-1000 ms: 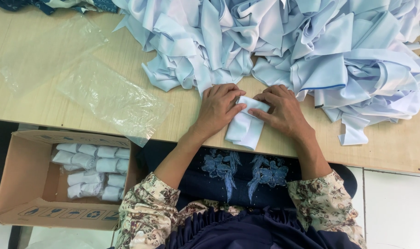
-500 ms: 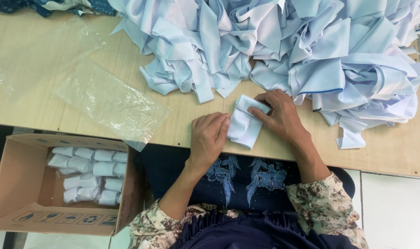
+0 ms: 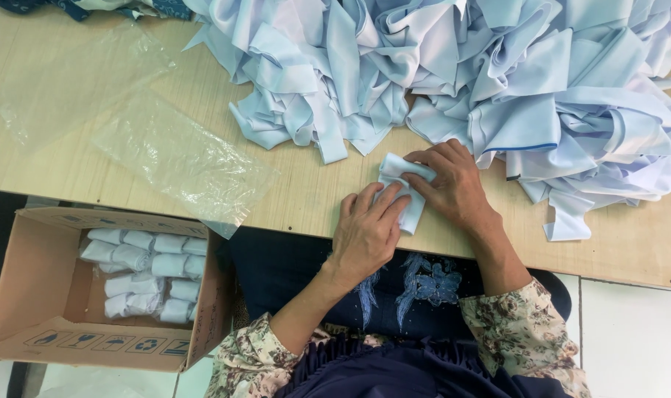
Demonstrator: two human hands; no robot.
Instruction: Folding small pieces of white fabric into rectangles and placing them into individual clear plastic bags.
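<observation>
At the near edge of the desk (image 3: 70, 169), just off the front of the big pile of pale blue cloth pieces (image 3: 512, 81), lies one small folded cloth piece (image 3: 403, 193), pale blue, half rolled. The left hand (image 3: 368, 232) lies flat over its near end, fingers together and pressing down. The right hand (image 3: 453, 184) covers the far end, fingertips curled and pinching the top fold. Both hands touch the piece; it rests on the desk, not lifted.

The cloth looks thin, soft and light, limp rather than stiff, likely a bit slippery, so a loose roll would probably spring open. Best hold, by judgement: pinch at the folded edge, with the palm keeping the rest flat.

Two clear plastic bags (image 3: 180, 158) lie flat toward the left side of the desk, well apart from the hands. Below the desk's near left edge stands an open cardboard box (image 3: 26, 295) with rolled cloth bundles in plastic (image 3: 147, 273) lined up inside.
</observation>
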